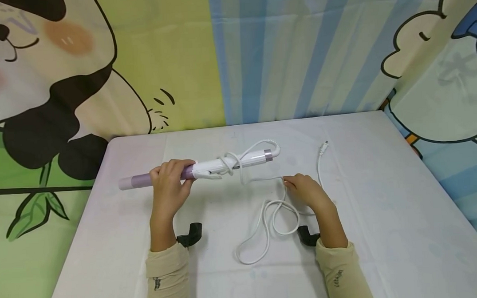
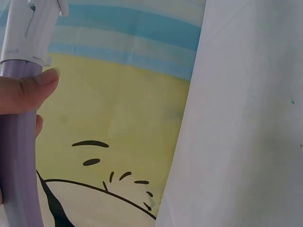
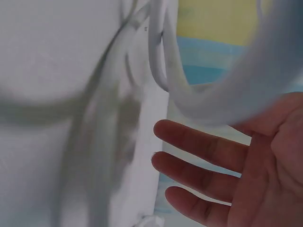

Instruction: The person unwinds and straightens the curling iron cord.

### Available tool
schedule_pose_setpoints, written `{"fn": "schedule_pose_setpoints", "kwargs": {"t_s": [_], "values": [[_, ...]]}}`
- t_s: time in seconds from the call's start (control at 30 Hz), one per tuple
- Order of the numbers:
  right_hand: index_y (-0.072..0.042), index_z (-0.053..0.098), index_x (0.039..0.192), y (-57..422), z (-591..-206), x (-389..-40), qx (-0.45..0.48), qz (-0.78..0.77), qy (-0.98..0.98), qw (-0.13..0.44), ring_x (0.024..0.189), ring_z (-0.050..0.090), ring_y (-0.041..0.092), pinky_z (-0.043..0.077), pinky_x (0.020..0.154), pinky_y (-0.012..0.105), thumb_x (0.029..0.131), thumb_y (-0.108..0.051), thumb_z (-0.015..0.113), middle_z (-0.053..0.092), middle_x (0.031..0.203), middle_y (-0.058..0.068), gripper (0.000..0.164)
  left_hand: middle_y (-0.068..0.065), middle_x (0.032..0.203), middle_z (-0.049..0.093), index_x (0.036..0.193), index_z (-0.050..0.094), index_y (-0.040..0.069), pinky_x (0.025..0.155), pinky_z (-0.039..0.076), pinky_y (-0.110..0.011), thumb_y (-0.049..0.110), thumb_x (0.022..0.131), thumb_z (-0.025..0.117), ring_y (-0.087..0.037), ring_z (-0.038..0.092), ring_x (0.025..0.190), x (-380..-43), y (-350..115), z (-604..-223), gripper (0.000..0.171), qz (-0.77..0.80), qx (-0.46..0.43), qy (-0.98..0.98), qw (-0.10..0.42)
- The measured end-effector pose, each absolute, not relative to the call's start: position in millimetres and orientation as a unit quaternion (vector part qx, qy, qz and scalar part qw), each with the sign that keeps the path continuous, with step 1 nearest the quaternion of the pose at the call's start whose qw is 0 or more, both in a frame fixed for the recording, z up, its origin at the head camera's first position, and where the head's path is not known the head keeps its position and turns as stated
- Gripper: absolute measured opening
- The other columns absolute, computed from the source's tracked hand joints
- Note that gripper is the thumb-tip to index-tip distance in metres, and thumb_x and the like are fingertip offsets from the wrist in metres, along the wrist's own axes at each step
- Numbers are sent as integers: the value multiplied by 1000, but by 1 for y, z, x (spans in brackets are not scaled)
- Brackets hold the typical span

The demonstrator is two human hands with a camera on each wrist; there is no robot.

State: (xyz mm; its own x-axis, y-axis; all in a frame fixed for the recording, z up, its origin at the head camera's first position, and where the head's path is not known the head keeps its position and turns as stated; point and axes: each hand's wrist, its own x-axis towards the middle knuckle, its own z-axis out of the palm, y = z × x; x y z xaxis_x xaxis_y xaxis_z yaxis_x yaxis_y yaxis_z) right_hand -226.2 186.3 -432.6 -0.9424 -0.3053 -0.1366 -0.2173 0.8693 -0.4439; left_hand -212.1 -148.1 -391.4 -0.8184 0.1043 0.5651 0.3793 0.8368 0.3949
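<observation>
My left hand grips a white-and-purple hair curling iron round its purple part, holding it nearly level above the table. In the left wrist view, the thumb lies across the purple section, just below the white handle. Loops of white power cord wrap the handle. On the right, my right hand pinches the cord between thumb and index finger. Its other fingers extend loosely in the right wrist view, where the blurred cord partly hides the pinch.
The cord's slack lies in loose loops on the white table. Its plug rests farther back on the right. A patterned curtain hangs behind the table edge. Black wrist mounts stick out beside both forearms.
</observation>
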Motion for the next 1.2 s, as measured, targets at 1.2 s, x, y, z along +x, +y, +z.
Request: {"fn": "schedule_pose_setpoints", "kwargs": {"t_s": [1.2], "values": [[-6, 61, 88, 133, -383, -191, -237, -394, 886, -68, 74, 60, 15, 48, 64, 30, 93, -17, 52, 66, 77, 2, 14, -8, 90, 64, 96, 66, 11, 83, 30, -46, 0, 64, 78, -29, 55, 88, -213, -127, -394, 36, -212, -160, -924, 274]]}}
